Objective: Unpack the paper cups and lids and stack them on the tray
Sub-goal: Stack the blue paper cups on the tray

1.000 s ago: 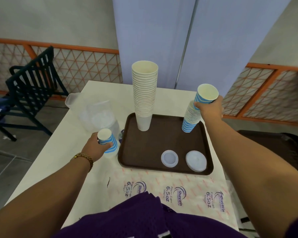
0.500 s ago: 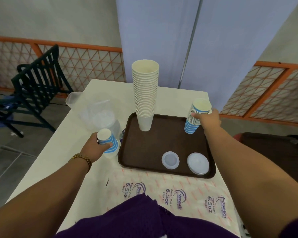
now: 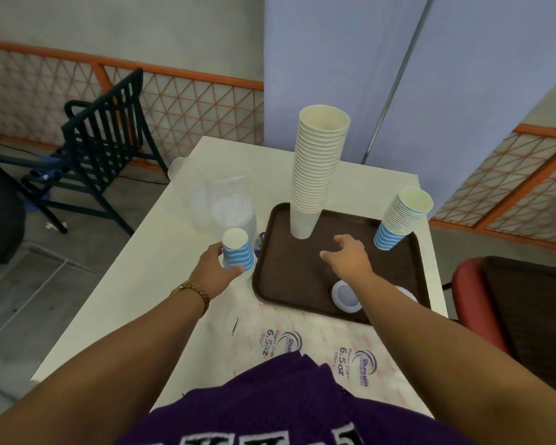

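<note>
L hand point(image 3: 213, 269) grips striped paper cup point(image 3: 238, 252); R hand point(image 3: 347, 256) over brown tray point(image 3: 408, 277).

A dark brown tray point(image 3: 286, 284) lies flat on the white desk point(image 3: 135, 284). At its far left corner stands a tall stack of plain cream paper cups point(image 3: 318, 168), upright, mouths up. At the far right corner stands a shorter stack of blue-and-white striped cups point(image 3: 398, 220), leaning slightly right. Near the tray's front edge lie two white lids point(image 3: 344, 297), flat, partly hidden by a forearm. Just left of the tray, off it, a short striped cup stack point(image 3: 238, 252) stands mouth up.
</note>
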Demonstrator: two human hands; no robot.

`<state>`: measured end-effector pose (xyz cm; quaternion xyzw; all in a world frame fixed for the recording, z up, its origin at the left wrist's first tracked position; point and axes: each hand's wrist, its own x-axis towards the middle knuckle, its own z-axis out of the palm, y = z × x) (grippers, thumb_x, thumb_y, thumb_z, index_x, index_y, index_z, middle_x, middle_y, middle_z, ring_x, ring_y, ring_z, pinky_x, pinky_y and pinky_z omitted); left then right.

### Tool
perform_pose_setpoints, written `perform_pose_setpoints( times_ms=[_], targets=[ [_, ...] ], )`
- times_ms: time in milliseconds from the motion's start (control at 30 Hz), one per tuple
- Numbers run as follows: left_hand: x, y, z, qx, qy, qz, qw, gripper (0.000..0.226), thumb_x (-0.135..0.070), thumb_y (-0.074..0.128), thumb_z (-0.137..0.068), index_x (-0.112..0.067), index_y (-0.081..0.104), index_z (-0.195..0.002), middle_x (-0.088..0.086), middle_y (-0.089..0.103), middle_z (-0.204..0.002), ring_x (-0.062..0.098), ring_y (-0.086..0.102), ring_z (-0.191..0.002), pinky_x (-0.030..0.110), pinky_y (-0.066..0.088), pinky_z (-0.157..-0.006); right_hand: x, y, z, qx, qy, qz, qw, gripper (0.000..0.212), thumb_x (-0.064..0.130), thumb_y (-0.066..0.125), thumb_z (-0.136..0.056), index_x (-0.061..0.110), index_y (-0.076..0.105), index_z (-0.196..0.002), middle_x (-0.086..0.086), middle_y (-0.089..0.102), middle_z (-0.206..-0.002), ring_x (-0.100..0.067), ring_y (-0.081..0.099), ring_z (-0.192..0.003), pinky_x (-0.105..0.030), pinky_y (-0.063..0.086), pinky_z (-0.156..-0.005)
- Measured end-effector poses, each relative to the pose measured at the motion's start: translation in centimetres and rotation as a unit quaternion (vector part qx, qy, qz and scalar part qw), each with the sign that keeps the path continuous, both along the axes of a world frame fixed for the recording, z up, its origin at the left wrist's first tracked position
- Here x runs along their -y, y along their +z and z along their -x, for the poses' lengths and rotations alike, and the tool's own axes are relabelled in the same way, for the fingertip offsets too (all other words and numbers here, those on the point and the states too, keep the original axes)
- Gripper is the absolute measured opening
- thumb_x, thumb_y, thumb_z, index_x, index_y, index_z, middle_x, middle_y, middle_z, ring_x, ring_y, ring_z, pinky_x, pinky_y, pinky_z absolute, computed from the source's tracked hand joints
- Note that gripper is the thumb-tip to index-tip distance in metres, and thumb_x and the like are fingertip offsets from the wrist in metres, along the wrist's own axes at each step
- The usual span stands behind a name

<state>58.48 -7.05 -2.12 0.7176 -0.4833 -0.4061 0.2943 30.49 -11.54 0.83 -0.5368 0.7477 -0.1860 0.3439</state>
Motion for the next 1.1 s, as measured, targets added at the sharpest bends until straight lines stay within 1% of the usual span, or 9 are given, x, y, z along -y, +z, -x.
perform_pose_setpoints(
  times_ms=[67, 133, 200, 300, 433, 533, 700, 1000, 1100],
  targets=[
    [-0.6, -0.2, -0.7, 0.013, -0.007, -0.013, 1.000, 0.080, -0.027, 0.079, -0.080, -0.014, 0.036, -0.146, 0.008, 0.040, -0.149, 0.025, 0.042, -0.135, 0.039, 0.035, -0.112, 0.4, 1.1, -2.6, -0.011, 0.089, 0.008, 0.996, 0.055, 0.032, 0.069, -0.088, 0.016, 0.050, -0.137, -0.007, 0.048, -0.137, -0.018, 0.057, -0.105, -0.031, 0.049, -0.086],
    [-1.1, -0.3, -1.3, 0.019, -0.007, -0.021, 1.000, 0.083, -0.030, 0.078, -0.080, -0.017, 0.033, -0.148, 0.008, 0.038, -0.151, 0.025, 0.042, -0.135, 0.041, 0.036, -0.112, 0.7, 2.2, -5.7, -0.019, 0.163, 0.025, 0.986, 0.051, 0.033, 0.069, -0.087, 0.013, 0.055, -0.133, -0.007, 0.054, -0.131, -0.022, 0.060, -0.110, -0.033, 0.050, -0.092],
    [-1.4, -0.2, -1.8, 0.020, -0.004, -0.022, 1.000, 0.083, -0.031, 0.078, -0.081, -0.019, 0.031, -0.149, 0.007, 0.037, -0.151, 0.024, 0.042, -0.135, 0.040, 0.036, -0.112, 0.9, 3.0, -8.7, -0.041, 0.225, 0.052, 0.972, 0.052, 0.037, 0.070, -0.085, 0.014, 0.058, -0.130, -0.006, 0.057, -0.127, -0.020, 0.058, -0.113, -0.030, 0.046, -0.095],
    [-1.8, 0.1, -2.6, 0.016, 0.000, -0.022, 1.000, 0.083, -0.032, 0.077, -0.081, -0.021, 0.031, -0.149, 0.004, 0.037, -0.152, 0.022, 0.042, -0.135, 0.040, 0.037, -0.111, 0.9, 3.9, -13.0, -0.093, 0.302, 0.074, 0.946, 0.065, 0.048, 0.070, -0.083, 0.020, 0.048, -0.137, -0.003, 0.049, -0.129, -0.018, 0.057, -0.108, -0.031, 0.047, -0.092],
    [-2.3, 0.1, -4.0, -0.003, -0.001, -0.016, 1.000, 0.083, -0.030, 0.077, -0.081, -0.022, 0.031, -0.149, 0.002, 0.036, -0.151, 0.019, 0.042, -0.135, 0.037, 0.037, -0.111, 0.6, 4.2, -16.5, -0.149, 0.356, 0.072, 0.920, 0.084, 0.050, 0.072, -0.079, 0.027, 0.031, -0.148, -0.003, 0.040, -0.141, -0.024, 0.049, -0.122, -0.037, 0.047, -0.095],
    [-2.5, 0.1, -4.9, -0.013, 0.003, -0.014, 1.000, 0.083, -0.029, 0.078, -0.081, -0.023, 0.031, -0.149, 0.002, 0.037, -0.150, 0.019, 0.041, -0.136, 0.037, 0.036, -0.112, 0.7, 3.7, -17.5, -0.179, 0.366, 0.062, 0.911, 0.085, 0.045, 0.074, -0.080, 0.026, 0.029, -0.149, -0.004, 0.041, -0.143, -0.026, 0.047, -0.125, -0.039, 0.047, -0.097],
    [-2.7, 0.1, -5.5, -0.009, -0.002, -0.017, 1.000, 0.082, -0.031, 0.077, -0.082, -0.024, 0.031, -0.149, 0.001, 0.037, -0.151, 0.019, 0.042, -0.135, 0.035, 0.037, -0.111, 1.1, 3.5, -17.6, -0.187, 0.351, 0.057, 0.916, 0.069, 0.036, 0.073, -0.082, 0.024, 0.039, -0.142, -0.006, 0.050, -0.132, -0.026, 0.051, -0.118, -0.038, 0.047, -0.094],
    [-1.6, 0.3, -4.6, -0.015, -0.026, -0.012, 0.999, 0.085, -0.030, 0.077, -0.081, -0.021, 0.028, -0.150, 0.004, 0.036, -0.152, 0.022, 0.041, -0.136, 0.038, 0.037, -0.111, 1.4, 6.5, -16.5, -0.135, 0.304, 0.110, 0.937, 0.072, 0.040, 0.076, -0.076, 0.027, 0.043, -0.139, -0.002, 0.055, -0.130, -0.020, 0.055, -0.113, -0.032, 0.046, -0.084],
    [-0.9, 0.6, -3.8, -0.009, -0.043, -0.002, 0.999, 0.086, -0.028, 0.078, -0.081, -0.020, 0.027, -0.150, 0.005, 0.036, -0.152, 0.023, 0.040, -0.136, 0.039, 0.037, -0.111, 1.5, 8.1, -15.2, -0.084, 0.270, 0.138, 0.949, 0.068, 0.037, 0.076, -0.075, 0.027, 0.047, -0.136, 0.001, 0.056, -0.128, -0.018, 0.055, -0.111, -0.029, 0.044, -0.084]
  ],
)
